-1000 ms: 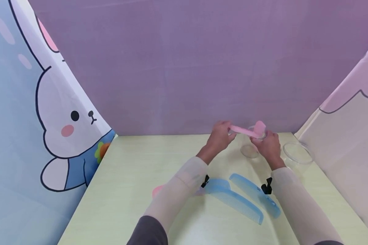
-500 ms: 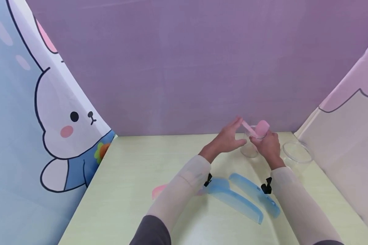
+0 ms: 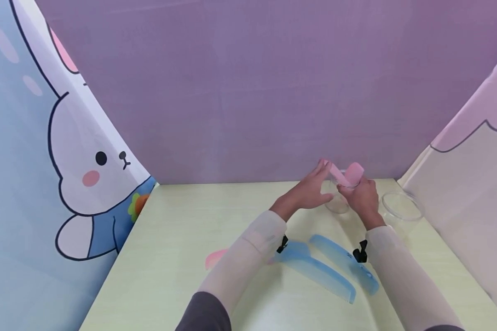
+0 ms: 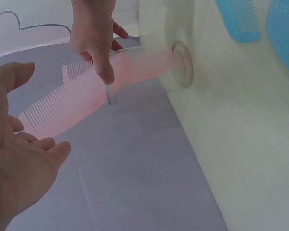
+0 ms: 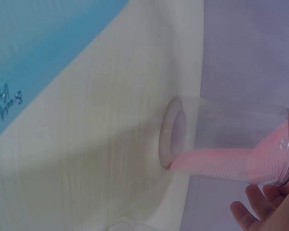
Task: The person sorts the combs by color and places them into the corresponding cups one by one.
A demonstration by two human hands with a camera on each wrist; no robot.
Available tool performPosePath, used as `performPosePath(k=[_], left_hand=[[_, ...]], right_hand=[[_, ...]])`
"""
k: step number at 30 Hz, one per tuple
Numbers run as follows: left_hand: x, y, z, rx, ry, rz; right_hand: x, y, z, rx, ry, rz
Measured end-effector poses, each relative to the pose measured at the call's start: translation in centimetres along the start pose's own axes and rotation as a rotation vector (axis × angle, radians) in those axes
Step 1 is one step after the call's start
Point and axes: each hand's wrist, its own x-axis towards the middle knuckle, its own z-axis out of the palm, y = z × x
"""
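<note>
A clear jar (image 3: 337, 208) stands upright near the back of the table, its rim gripped by my right hand (image 3: 362, 200). Two pink combs lean out of its mouth. The left pink comb (image 4: 62, 107) has its upper end right at the fingers of my left hand (image 3: 308, 192), which are spread and fairly straight. Behind it, the other pink comb (image 3: 354, 173) sticks up close to my right hand. Through the wall in the right wrist view, a pink comb (image 5: 209, 161) reaches down to the jar's base.
Nearer me lie several blue combs (image 3: 320, 276) on the table (image 3: 182, 220). A further pink comb (image 3: 214, 258) is partly hidden under my left sleeve. Another clear jar (image 3: 402, 219) stands at the right edge. Purple cloth (image 3: 232, 92) hangs behind the table.
My left hand has let go of the left pink comb, opened its fingers and moved right. That comb has tipped more upright in the jar. My right hand stays on the rim.
</note>
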Motion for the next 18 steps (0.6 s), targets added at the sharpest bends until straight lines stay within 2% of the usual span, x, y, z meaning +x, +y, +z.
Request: performPosePath(k=[9,15,18], left_hand=[[0.3,1.1,-0.2,0.119,0.039,-0.051],[0.7,1.1,0.1,0.091,0.064,-0.131],[0.7,1.1,0.5,0.065,0.065,-0.146]], right_hand=[[0.0,-0.1,0.0,0.012,-0.001,0.014],[-0.1,-0.1,-0.1,0.021,-0.003,0.016],[-0.2,-0.1,-0.1,0.019,-0.007,0.019]])
